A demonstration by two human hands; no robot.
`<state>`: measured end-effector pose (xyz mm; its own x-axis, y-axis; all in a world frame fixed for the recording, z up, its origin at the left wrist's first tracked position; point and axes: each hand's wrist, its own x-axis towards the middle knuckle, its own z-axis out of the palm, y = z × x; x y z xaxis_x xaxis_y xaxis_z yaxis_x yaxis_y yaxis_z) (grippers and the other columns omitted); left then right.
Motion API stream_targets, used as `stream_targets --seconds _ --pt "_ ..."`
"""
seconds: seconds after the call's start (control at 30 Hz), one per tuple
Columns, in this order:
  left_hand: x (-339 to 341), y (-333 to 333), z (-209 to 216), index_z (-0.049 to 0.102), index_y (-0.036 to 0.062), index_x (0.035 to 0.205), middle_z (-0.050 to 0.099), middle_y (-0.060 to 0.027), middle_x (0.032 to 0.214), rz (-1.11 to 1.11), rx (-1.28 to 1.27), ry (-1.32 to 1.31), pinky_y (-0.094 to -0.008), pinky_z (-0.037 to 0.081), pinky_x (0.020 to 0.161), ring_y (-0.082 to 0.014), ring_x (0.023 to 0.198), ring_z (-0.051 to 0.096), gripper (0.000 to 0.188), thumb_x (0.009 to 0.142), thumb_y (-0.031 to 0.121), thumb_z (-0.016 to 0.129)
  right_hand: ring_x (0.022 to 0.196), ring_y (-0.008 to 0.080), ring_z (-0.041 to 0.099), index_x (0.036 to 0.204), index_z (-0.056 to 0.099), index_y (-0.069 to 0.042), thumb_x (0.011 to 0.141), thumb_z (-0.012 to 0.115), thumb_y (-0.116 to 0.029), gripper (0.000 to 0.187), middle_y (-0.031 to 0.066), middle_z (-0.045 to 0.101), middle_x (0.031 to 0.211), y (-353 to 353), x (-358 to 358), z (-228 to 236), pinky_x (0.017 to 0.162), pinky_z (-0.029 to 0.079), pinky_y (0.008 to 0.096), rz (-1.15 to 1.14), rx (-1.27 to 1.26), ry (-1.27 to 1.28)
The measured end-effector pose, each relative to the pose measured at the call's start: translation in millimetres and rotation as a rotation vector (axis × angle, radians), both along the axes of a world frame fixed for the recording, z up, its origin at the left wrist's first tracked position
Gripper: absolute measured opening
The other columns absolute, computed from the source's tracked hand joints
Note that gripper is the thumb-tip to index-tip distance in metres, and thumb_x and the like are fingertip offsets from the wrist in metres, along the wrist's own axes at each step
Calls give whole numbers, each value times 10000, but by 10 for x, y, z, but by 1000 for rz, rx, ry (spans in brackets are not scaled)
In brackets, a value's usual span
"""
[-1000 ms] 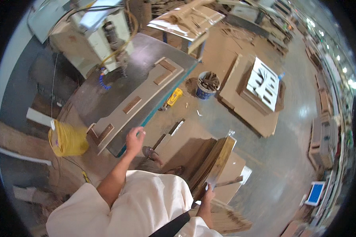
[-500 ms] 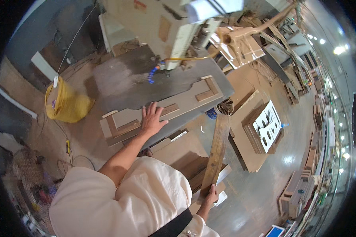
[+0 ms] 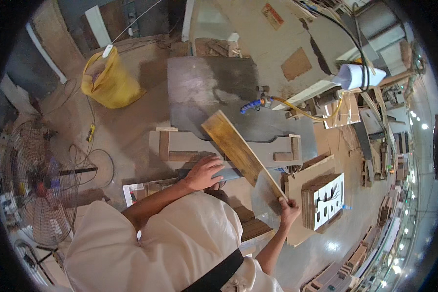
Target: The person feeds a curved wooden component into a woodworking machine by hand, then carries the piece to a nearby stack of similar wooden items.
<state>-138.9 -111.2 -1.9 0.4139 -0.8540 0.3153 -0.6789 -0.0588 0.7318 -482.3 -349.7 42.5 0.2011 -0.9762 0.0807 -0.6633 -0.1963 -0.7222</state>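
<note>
Right grip (image 3: 290,210) clenches lower-right end of wooden board (image 3: 234,150); board slants up-left to mid-frame, across pale template (image 3: 192,143). Left grip (image 3: 203,174) near template, hold: can't tell.

Here's grey floor (image 3: 319,250), gleaming at right | lights (image 3: 425,126) strung down the far right (plenty, and bright!) | caged fan (image 3: 41,187) standing left | dark panels (image 3: 155,23), upper left

Yellow sack (image 3: 114,86), wire-caged fan (image 3: 40,182) at left, distant lights (image 3: 425,126), probably overhead
</note>
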Motion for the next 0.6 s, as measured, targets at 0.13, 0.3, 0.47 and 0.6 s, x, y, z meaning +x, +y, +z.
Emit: stream_targets --seconds 0.13,0.3,0.47,0.6 --pt "183 412 151 703 66 983 671 -115 1056 287 -62 126 -471 510 876 -339 995 639 202 824 183 745 668 252 642 789 720 -22 596 929 -464 526 81 690 685 -477 878 309 743 474 400 250 -73 227" --pt "520 658 281 639 54 1166 616 -179 1208 917 -42 64 -468 460 967 -370 1142 575 382 827 202 734 730 302 691 801 751 -22 616 860 -567 586 123 729 760 -913 1694 383 789 498 405 563 -278 427" --pt "832 544 21 587 59 1288 572 -196 1306 1004 -42 130 -483 388 1058 -384 1229 518 498 857 272 718 730 299 682 832 779 -64 630 869 -549 533 86 730 734 -1526 2011 106 911 452 443 753 -247 377" --pt "826 425 -27 590 100 1312 578 -164 1330 1005 83 -36 -513 344 1088 -378 1236 519 477 880 269 698 691 300 699 764 777 -66 631 862 -539 498 122 715 693 -1561 2286 191 730 526 429 848 -57 328"
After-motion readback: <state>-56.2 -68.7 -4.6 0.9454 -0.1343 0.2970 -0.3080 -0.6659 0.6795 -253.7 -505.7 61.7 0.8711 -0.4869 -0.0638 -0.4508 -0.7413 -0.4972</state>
